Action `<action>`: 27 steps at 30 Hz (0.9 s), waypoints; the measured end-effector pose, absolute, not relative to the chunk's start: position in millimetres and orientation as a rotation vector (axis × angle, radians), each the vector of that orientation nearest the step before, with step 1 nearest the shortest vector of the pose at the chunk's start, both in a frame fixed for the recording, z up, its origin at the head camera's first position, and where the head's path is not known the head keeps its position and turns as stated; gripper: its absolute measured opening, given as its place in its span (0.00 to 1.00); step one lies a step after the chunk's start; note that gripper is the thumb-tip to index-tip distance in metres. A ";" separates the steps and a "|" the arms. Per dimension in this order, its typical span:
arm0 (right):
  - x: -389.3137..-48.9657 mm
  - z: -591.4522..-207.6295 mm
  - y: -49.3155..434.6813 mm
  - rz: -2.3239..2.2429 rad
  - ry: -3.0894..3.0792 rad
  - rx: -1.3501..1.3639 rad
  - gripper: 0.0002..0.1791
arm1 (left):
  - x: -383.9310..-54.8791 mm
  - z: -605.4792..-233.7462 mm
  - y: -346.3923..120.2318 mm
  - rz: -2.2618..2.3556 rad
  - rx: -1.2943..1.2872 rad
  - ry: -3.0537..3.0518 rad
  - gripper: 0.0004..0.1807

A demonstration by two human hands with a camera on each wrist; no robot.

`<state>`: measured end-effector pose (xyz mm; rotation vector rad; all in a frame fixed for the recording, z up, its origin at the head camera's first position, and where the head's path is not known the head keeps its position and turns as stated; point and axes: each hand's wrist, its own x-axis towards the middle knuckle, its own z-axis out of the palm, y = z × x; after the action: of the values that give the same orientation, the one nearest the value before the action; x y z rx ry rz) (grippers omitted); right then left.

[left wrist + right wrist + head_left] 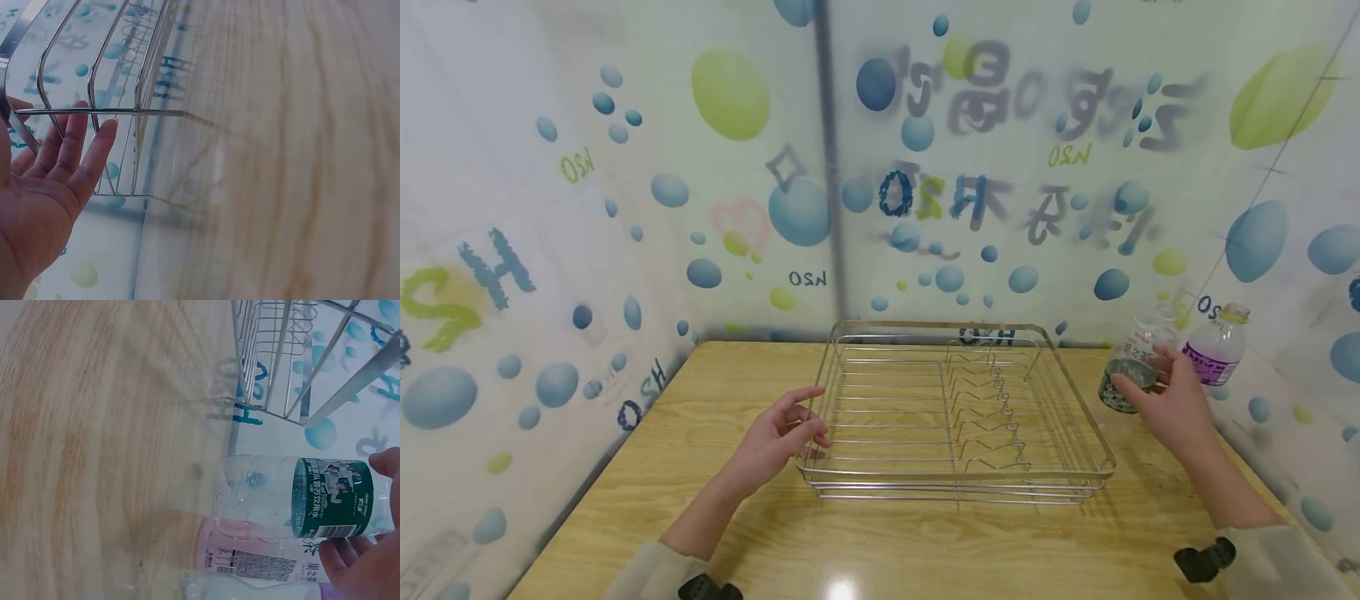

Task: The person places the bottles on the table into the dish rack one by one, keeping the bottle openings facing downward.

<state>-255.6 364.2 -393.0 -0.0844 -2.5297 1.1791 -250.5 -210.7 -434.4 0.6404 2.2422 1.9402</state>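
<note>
A wire dish rack [887, 476] stands on the wooden table, its row of bent plate dividers toward the right. My left hand [775, 433] is at the rack's left side, fingers lightly bent and reaching to the wires; the left wrist view shows the palm and fingertips [107, 128] by the side bars. At the right, my right hand [1176, 404] holds a clear plastic bottle with a green label [334, 499], thumb on one side and fingers on the other. Close behind it is a bottle with a pale pink label [259, 556]. A purple-labelled bottle [1213, 358] stands beside that.
The table [865, 550] meets patterned curtains [760, 292] at the back and both sides. The rack takes up the table's middle and far part, with the bottles close to its right side and near the right curtain. Dark straps circle both wrists.
</note>
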 end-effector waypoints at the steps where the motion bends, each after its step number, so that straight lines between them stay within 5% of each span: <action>1: -254.5 -391.8 363.0 1.168 -2.519 -0.073 0.53 | -250.5 -434.5 -210.7 1.941 0.640 2.242 0.32; 27: -234.6 -346.6 306.1 0.947 -2.273 0.180 0.44 | -250.7 -436.8 -211.4 1.954 0.658 2.224 0.32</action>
<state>-234.6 306.1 -346.6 0.1802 -2.2734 0.9473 -250.7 -211.4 -436.8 0.6577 2.2240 1.9542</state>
